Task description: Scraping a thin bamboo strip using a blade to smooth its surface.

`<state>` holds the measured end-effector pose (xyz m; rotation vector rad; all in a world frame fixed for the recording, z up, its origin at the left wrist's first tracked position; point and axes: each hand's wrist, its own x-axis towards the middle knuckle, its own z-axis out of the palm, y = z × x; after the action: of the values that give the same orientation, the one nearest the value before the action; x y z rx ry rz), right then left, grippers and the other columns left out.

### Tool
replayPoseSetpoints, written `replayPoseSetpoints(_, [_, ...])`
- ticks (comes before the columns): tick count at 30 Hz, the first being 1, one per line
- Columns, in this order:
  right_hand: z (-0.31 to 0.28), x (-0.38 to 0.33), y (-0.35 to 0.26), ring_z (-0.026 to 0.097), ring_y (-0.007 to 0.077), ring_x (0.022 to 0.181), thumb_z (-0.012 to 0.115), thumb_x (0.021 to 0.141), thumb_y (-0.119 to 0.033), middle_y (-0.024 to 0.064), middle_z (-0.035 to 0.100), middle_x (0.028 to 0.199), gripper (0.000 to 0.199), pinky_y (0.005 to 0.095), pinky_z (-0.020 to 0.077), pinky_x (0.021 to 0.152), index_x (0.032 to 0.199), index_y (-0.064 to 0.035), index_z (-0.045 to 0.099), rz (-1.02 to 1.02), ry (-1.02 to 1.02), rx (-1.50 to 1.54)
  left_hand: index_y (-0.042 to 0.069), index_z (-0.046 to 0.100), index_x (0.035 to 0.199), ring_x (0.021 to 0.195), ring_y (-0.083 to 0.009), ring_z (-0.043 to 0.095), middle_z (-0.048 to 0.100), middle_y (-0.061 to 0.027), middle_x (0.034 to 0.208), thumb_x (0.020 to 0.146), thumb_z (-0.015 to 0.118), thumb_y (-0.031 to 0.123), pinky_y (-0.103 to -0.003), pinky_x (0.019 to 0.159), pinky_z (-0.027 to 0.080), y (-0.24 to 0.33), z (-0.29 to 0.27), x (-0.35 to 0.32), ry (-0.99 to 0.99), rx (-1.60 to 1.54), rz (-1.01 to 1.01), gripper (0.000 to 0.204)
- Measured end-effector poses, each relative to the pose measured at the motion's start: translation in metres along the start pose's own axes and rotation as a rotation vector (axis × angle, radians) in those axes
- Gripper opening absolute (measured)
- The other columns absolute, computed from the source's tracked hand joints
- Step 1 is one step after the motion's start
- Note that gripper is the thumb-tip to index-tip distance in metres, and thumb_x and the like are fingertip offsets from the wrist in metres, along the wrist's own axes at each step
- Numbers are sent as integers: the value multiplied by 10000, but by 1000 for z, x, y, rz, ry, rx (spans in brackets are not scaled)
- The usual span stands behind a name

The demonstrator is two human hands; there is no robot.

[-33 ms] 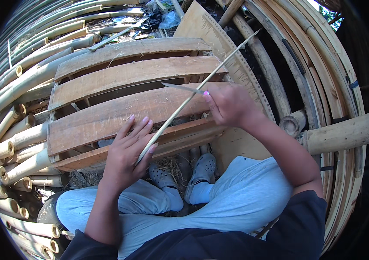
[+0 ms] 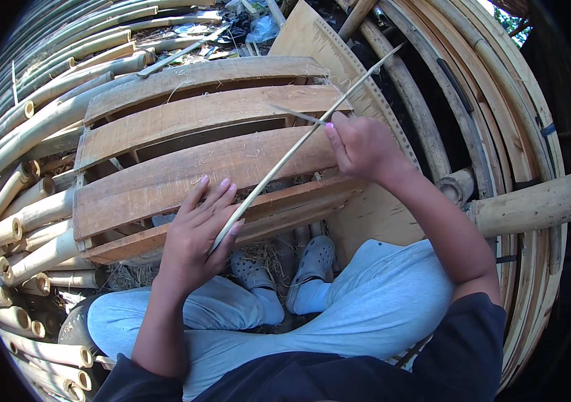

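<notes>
Strip [image 2: 285,163] slanting above the crate [image 2: 158,184], knife [image 2: 299,115] crossing it.
The left hand [image 2: 196,233] pins the strip's lower end between thumb and fingers, the other fingers spread at the crate's near board; the right hand [image 2: 368,149] is closed on the knife's handle, beside the strip's upper half, blade pointing left. Whether blade and strip touch, I cannot tell.

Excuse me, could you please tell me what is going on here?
A seated person is working over a slatted wooden crate. Their left hand holds a thin bamboo strip near its lower end, and their right hand grips a knife farther up. At this moment the blade crosses the strip close to the right hand. Cut bamboo poles lie to the person's left.
</notes>
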<state>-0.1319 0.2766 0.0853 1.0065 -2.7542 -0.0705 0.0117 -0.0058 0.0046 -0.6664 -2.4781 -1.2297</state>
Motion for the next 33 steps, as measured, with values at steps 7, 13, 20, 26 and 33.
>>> replayPoseSetpoints(7, [2,0,38,640,415,595,473,1006,-256,199,614,609,300,517,517,580,818,-45,575,150,78,-56,-35,674,1128,1297,-348,558,647,-218,1276,909,616,47,-518,1175,323,0,2,5,6,6,40,240])
replayPoseSetpoints(13, [-1,6,40,650,414,641,466,1007,-264,213,625,643,322,523,521,608,812,-38,585,62,-4,-47,-35,675,1124,1300,-350,555,645,-223,1277,911,616,52,-520,1175,322,2,0,3,-5,0,27,238])
replayPoseSetpoints(20, [4,-3,47,643,435,656,463,1009,-266,227,621,649,341,537,519,624,806,-22,590,288,48,-72,-40,675,1126,1295,-353,559,649,-223,1270,918,605,50,-526,1173,321,1,1,4,6,-42,10,237])
replayPoseSetpoints(26, [5,3,44,648,442,682,450,1014,-275,243,633,683,346,542,522,637,844,-11,597,29,33,77,-45,673,1126,1277,-357,575,657,-224,1256,919,600,45,-525,1174,317,2,-1,2,14,-45,16,238])
replayPoseSetpoints(33, [12,-4,72,661,450,742,444,1016,-259,261,655,753,332,527,538,696,911,12,606,430,23,-39,-19,676,1112,1260,-345,586,664,-220,1236,906,635,59,-513,1160,349,2,1,4,17,-36,27,224])
